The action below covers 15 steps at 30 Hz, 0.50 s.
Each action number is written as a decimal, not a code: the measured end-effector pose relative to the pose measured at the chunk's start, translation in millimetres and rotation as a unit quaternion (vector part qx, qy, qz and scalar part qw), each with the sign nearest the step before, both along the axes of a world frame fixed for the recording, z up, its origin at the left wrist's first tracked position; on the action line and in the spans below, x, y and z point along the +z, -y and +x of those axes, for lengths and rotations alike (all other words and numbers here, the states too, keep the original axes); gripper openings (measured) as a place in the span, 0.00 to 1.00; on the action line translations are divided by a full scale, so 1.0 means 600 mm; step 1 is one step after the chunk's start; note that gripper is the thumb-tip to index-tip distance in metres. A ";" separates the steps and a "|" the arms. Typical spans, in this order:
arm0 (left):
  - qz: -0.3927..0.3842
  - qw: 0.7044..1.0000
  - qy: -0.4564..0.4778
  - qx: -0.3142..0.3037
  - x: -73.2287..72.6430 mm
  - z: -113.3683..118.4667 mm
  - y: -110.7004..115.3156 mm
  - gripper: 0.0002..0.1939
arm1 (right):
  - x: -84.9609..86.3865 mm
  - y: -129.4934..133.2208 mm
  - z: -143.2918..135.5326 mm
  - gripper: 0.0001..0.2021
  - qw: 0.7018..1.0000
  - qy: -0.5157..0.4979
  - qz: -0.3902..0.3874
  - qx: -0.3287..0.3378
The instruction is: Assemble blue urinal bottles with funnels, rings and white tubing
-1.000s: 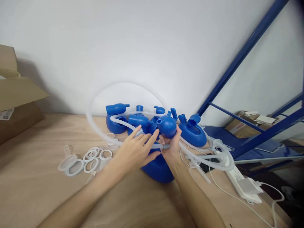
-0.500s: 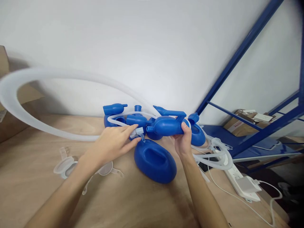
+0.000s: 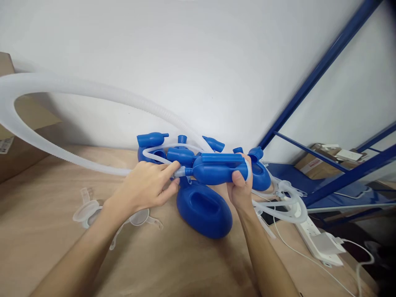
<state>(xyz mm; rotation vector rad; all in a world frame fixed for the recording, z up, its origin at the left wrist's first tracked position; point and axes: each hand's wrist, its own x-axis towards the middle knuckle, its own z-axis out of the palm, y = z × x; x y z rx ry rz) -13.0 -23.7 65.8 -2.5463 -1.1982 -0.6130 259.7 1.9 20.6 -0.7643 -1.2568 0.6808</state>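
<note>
My left hand (image 3: pixel 147 183) pinches the clear connector (image 3: pixel 178 172) on the end of a translucent corrugated hose (image 3: pixel 108 95). This connector meets the ribbed nozzle (image 3: pixel 188 172) of a blue, bottle-shaped plastic piece (image 3: pixel 212 173); how far it sits on the nozzle I cannot tell. My right hand (image 3: pixel 241 189) grips the wide end of that piece, where a pale ring shows. A flat bar runs along the piece's top. Below them, a rounded blue plastic container (image 3: pixel 204 210) with a recess lies on the table. The hose loops far out to the left.
More blue pieces (image 3: pixel 151 139) and containers (image 3: pixel 260 175) stand along the wall. Clear plastic caps (image 3: pixel 86 211) lie at left on the wooden table (image 3: pixel 148 268). Coiled hoses (image 3: pixel 297 206), a power strip (image 3: pixel 321 245) and a blue metal rack (image 3: pixel 315 78) are at right.
The blue piece has turned and come slightly lower in my right hand, its nozzle now against the connector. Before, the connector was apart from the nozzle. The hose loop has shifted a little.
</note>
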 end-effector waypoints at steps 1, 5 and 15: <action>0.007 1.000 0.003 -0.008 -0.003 0.001 -0.001 0.15 | -0.001 -0.001 0.004 0.28 1.000 0.009 0.010 -0.006; 0.018 0.999 0.009 -0.047 -0.012 0.007 -0.002 0.15 | 0.000 -0.001 0.007 0.28 1.000 0.011 0.024 0.000; -0.098 0.994 -0.046 0.006 -0.004 0.027 0.000 0.07 | 0.021 0.024 -0.020 0.27 0.999 -0.021 0.038 0.020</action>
